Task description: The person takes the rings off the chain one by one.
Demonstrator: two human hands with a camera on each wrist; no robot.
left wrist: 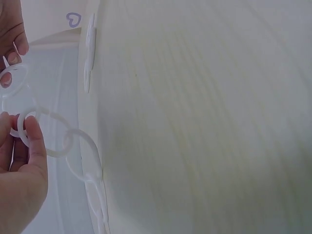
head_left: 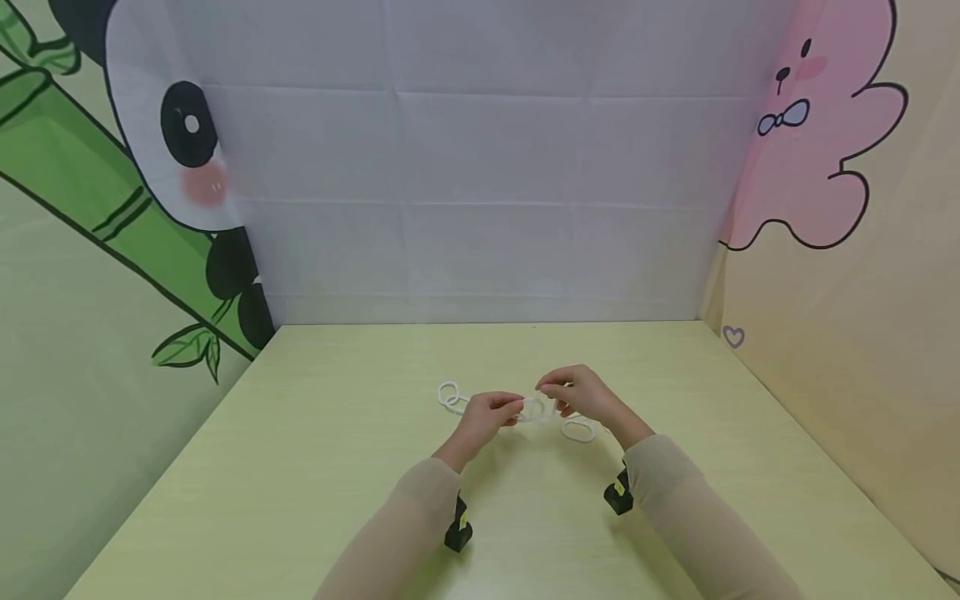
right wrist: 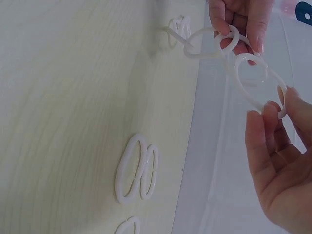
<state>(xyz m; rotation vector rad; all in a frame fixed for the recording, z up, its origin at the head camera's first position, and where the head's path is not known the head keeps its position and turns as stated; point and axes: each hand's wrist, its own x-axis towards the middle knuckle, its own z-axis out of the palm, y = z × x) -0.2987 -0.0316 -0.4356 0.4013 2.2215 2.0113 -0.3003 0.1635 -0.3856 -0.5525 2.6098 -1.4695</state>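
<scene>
My left hand pinches a white plastic chain link between thumb and fingertips. Joined to it, more white links trail down to the tabletop on the left. A short way to the right, my right hand pinches another white oval link by one end. This link's other end lies against or through the link at my left fingers; the right wrist view does not settle which. Loose white links lie flat on the table below my right hand.
The pale wood-patterned table ends at a white cloth backdrop. Printed cloth walls stand on both sides, with green bamboo at left and a pink animal at right. Another loose link shows at the right wrist view's lower edge.
</scene>
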